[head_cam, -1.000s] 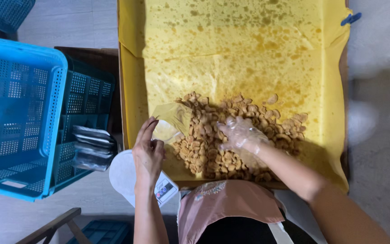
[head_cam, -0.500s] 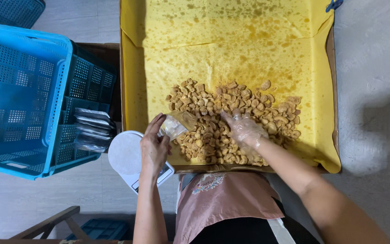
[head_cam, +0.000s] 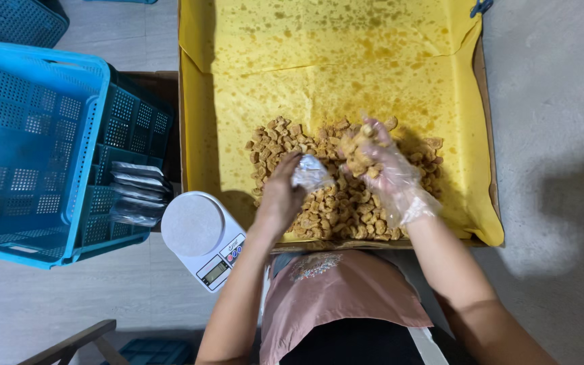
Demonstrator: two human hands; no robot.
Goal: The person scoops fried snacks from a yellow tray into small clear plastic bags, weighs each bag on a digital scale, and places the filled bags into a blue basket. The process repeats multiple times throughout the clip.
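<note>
Over the snack pile (head_cam: 319,196), left grip (head_cam: 280,196) pinching clear bag (head_cam: 309,173), gloved right grip (head_cam: 380,165) (beside it) clutching snacks.

Pale tiled floor around a low work area, seen from above

A light grey floor (head_cam: 555,101) spreads on both sides, with a soft shadow falling to the right. At the left stand stacked blue perforated crates (head_cam: 28,142), a darker teal one (head_cam: 126,135) nested behind, with silvery pouches (head_cam: 136,192) against it. A white round kitchen scale (head_cam: 201,233) sits on the floor, and a wooden chair frame (head_cam: 79,341) shows at the bottom left.
</note>
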